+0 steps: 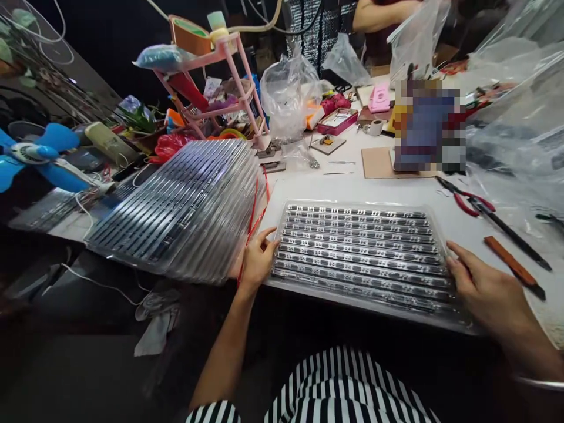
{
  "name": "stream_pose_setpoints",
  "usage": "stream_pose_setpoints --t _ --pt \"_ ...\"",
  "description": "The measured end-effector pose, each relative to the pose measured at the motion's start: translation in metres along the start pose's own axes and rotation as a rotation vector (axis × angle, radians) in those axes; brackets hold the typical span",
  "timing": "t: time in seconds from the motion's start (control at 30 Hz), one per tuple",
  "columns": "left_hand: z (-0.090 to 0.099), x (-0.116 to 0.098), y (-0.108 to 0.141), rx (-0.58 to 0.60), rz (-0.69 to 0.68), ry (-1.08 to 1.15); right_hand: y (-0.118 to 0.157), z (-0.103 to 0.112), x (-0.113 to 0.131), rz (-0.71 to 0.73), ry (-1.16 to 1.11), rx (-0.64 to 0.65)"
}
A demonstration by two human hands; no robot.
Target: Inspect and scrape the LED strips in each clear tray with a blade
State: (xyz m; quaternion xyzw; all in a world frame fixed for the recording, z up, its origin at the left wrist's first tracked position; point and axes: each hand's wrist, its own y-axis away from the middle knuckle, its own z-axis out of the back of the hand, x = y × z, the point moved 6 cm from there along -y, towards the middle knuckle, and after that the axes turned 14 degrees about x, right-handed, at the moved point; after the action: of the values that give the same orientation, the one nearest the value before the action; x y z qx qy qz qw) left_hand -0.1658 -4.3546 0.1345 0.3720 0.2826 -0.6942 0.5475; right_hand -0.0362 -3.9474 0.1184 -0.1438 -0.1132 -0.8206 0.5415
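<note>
A clear plastic tray [434, 212] with several rows of dark strips lies at the front edge of the white table. My left hand [259, 258] grips its left edge, thumb and fingers closed on the rim. On the opposite side, my right hand [482, 285] holds the right edge, with the thumb along the top and the other fingers partly hidden. To the left of my left hand rises a tall, leaning stack of similar clear trays [176, 205], its top one also filled with dark strips. A red cord [254, 220] runs between the stack and my left hand.
Red-handled pliers [469, 200], a black tool [511, 232] and a brown-handled blade [513, 264] lie at right. A pink rack [240, 76] and plastic bags [286, 94] stand behind. A blue fan [39, 153] is at far left. Another person's arm [383, 14] shows across the table.
</note>
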Motion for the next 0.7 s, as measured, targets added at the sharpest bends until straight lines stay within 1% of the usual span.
stream_pose_setpoints --t 0.07,0.13,0.2,0.27,0.33,0.4,0.5,0.57,0.63,0.7 --pt "0.003 0.003 -0.004 0.049 0.001 0.039 -0.008 0.002 0.005 -0.01 -0.034 0.015" --pt "0.007 0.006 -0.002 0.119 -0.003 0.083 -0.007 0.004 0.009 -0.004 -0.145 0.028" --pt "0.009 0.005 0.004 0.178 -0.049 0.097 -0.001 0.005 0.011 -0.039 -0.292 0.049" --pt "0.01 0.001 0.009 0.215 -0.121 0.074 0.008 0.005 0.012 -0.119 -0.454 0.064" --pt "0.008 -0.001 0.011 0.233 -0.181 0.04 0.017 0.005 0.017 -0.189 -0.628 0.043" --pt "0.005 -0.001 0.011 0.242 -0.202 0.029 0.023 0.006 0.025 -0.22 -0.822 0.028" --pt "0.001 -0.001 0.011 0.252 -0.23 -0.005 0.024 0.009 0.035 -0.211 -1.136 0.025" --pt "0.0 -0.003 0.012 0.268 -0.247 -0.053 0.021 0.012 0.035 -0.192 -1.282 0.015" --pt "-0.001 -0.005 0.013 0.289 -0.249 -0.103 0.017 0.017 0.031 -0.142 -1.35 -0.029" --pt "-0.001 -0.008 0.016 0.304 -0.237 -0.141 0.013 0.025 0.025 -0.038 -1.371 -0.101"
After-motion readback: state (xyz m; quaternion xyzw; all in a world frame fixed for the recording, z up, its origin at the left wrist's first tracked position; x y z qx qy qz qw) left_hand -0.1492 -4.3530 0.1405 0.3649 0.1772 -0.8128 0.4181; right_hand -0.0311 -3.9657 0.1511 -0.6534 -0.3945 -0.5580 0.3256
